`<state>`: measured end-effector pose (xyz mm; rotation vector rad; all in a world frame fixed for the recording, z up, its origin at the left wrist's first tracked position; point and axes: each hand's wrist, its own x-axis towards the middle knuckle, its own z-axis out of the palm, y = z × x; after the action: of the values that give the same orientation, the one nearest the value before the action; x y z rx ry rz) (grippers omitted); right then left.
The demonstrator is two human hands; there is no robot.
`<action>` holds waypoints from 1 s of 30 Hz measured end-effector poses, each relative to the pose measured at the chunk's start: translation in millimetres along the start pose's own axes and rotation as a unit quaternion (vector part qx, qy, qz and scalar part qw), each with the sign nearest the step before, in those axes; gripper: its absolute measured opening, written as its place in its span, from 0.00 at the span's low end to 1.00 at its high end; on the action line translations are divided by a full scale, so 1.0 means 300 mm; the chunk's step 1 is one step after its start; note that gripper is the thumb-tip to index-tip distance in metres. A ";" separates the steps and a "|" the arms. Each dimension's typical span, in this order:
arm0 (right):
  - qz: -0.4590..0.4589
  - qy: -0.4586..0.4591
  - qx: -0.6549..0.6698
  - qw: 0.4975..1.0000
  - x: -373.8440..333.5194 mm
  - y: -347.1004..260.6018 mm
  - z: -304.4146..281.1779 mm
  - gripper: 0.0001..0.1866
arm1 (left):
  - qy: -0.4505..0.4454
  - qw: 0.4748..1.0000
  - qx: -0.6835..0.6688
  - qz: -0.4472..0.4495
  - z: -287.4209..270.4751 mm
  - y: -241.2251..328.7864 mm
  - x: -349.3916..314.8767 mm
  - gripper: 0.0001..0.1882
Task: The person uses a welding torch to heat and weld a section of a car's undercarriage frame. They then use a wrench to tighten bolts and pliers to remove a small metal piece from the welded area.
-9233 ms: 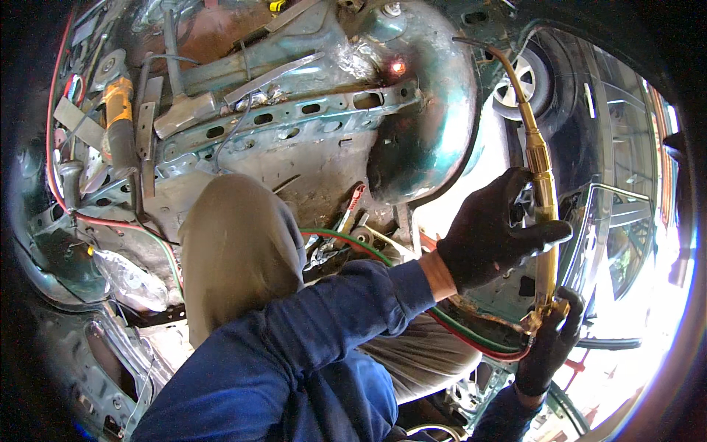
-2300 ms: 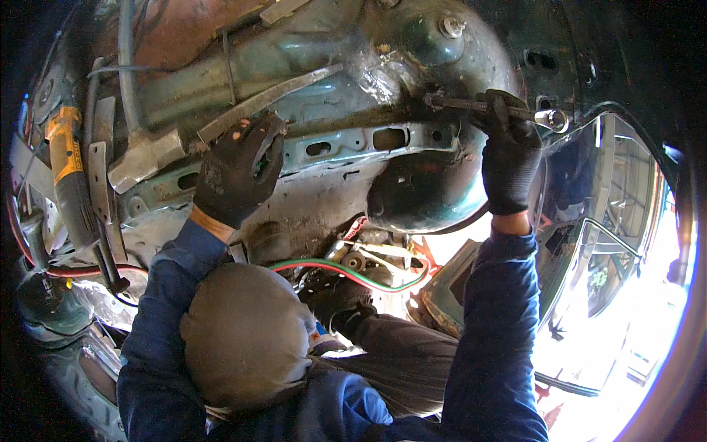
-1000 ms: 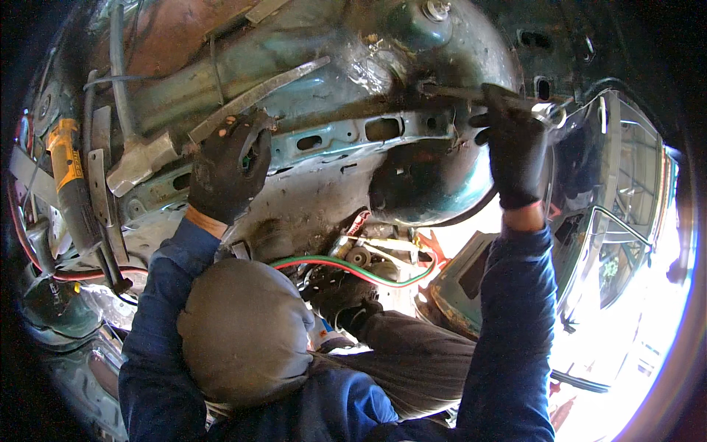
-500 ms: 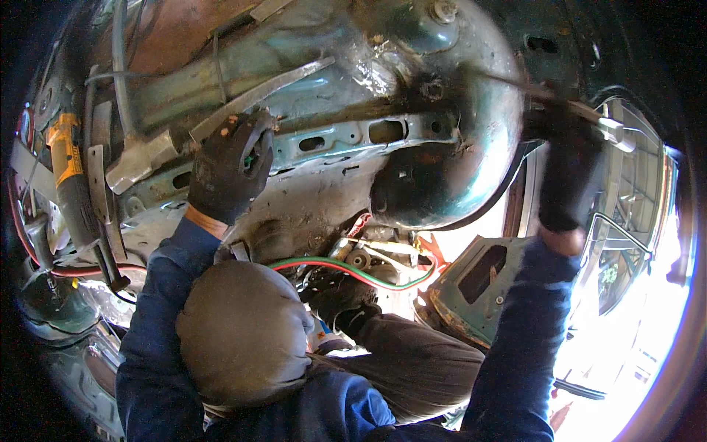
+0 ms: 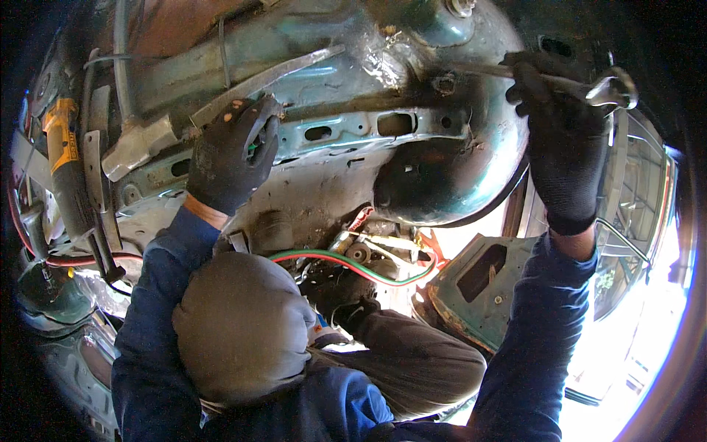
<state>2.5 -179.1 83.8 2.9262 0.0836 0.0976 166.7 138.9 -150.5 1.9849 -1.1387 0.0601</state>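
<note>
My left hand (image 5: pixel 234 151) wears a worn black glove. Its fingers curl at the edge of a green car-body rail (image 5: pixel 342 131), and what lies inside them is hidden. Just above it, a curved flat metal strip (image 5: pixel 276 85) lies across the bodywork. In my right hand (image 5: pixel 563 136), also gloved in black, is a long steel tool (image 5: pixel 613 90). Its shiny rounded end sticks out to the right, and its thin shaft points left over the rounded green panel (image 5: pixel 486 140). Whether the shaft's far tip touches the metal I cannot tell.
A hammer (image 5: pixel 140 151) and a yellow-and-black power tool (image 5: pixel 65 158) lie at the left. Red and green hoses (image 5: pixel 342 267) run below the bodywork. A loose green panel (image 5: pixel 479 283) leans at the right, near my bent legs (image 5: pixel 412 361).
My right hand has turned with the steel tool, which now shows its shiny end higher up. My left hand stays at the rail.
</note>
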 end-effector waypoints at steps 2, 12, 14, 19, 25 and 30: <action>-0.046 -0.024 -0.022 0.998 0.001 0.021 0.060 0.27 | -0.008 1.000 -0.022 -0.019 -0.001 0.008 0.003 0.16; -0.130 -0.057 -0.122 0.982 0.102 0.060 0.017 0.30 | 0.009 0.999 -0.039 0.009 0.004 -0.014 0.003 0.17; -0.108 -0.092 -0.168 0.976 0.141 0.049 -0.005 0.32 | 0.000 0.999 -0.032 0.006 -0.005 -0.006 0.006 0.17; -0.166 -0.054 -0.237 0.956 0.144 0.085 0.017 0.29 | -0.004 0.999 -0.048 -0.005 -0.001 -0.007 0.003 0.18; -0.211 -0.028 -0.170 0.962 0.202 0.156 0.075 0.29 | 0.036 0.999 -0.005 0.036 -0.006 -0.005 0.012 0.18; -0.233 -0.024 -0.131 0.963 0.205 0.142 0.119 0.28 | 0.015 0.999 -0.042 0.016 0.000 0.000 0.002 0.18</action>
<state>68.5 -224.1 61.9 2.5648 0.6883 -0.0350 167.1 138.6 -150.3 1.8872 -1.1358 0.0572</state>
